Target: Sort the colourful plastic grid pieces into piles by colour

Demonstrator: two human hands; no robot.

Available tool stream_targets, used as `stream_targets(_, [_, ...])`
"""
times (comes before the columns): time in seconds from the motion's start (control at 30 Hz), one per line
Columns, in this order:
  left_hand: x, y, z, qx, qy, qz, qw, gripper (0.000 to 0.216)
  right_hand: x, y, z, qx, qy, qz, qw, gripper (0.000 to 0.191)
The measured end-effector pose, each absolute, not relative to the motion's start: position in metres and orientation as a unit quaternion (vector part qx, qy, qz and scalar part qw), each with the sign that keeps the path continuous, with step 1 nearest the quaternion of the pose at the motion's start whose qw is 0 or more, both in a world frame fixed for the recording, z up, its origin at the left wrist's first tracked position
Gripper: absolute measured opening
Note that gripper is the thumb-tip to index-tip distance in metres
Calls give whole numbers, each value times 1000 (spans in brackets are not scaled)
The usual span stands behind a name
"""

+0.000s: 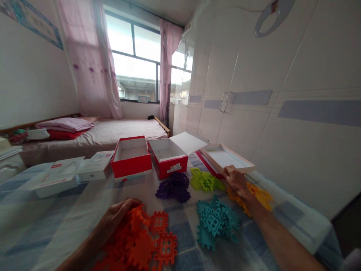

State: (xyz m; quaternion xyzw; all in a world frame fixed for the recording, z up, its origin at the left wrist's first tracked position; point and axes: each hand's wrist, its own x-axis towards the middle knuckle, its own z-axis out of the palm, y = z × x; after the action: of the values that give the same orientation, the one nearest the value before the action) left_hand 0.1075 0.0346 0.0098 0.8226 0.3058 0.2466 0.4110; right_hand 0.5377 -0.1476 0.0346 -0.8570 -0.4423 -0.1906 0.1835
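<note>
Across a surface (69,216) covered in a blue-and-white checked cloth, interlocking plastic pieces lie in loose heaps sorted by colour. At the near left, the left hand (122,211) rests against the far left edge of the orange pieces (141,246), its fingers bent over them; whether it grasps one I cannot tell. Two square orange pieces with window-like openings sit at the right of that heap.

On the right, the right hand (235,180) reaches to the near side of a shallow pale box lid (232,161), its fingers at the lid's near edge; the fingertips are partly hidden, so I cannot tell whether they grip it. Beneath that forearm, partly covered by it, spread the yellow pieces (261,195). Just left of the right hand lie the lime-green pieces (206,180), and farther left the dark purple pieces (175,187). Nearer, right of centre, is the teal heap (214,222).

Beyond the heaps stand two open red boxes, a left one (132,168) and a right one (163,170) with its white flap (190,142) tilted out to the right. At the far left are two white boxes, one (58,177) beside the other (96,165). Farther off is a bed (126,130) by a window (135,71).
</note>
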Motion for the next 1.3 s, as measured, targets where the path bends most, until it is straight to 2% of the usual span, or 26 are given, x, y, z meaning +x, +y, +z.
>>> stream_targets(0.5, [109,32,10,819,311,246,415,50,531,-149,9,-827,-452,-236,236,21])
stream_targets(0.97, [111,30,13,825,314,241,404,51,531,-149,6,-835,-450,-234,213,19])
stream_targets(1.3, [110,33,10,823,315,250,401,50,544,-160,12,-831,-419,-327,168,11])
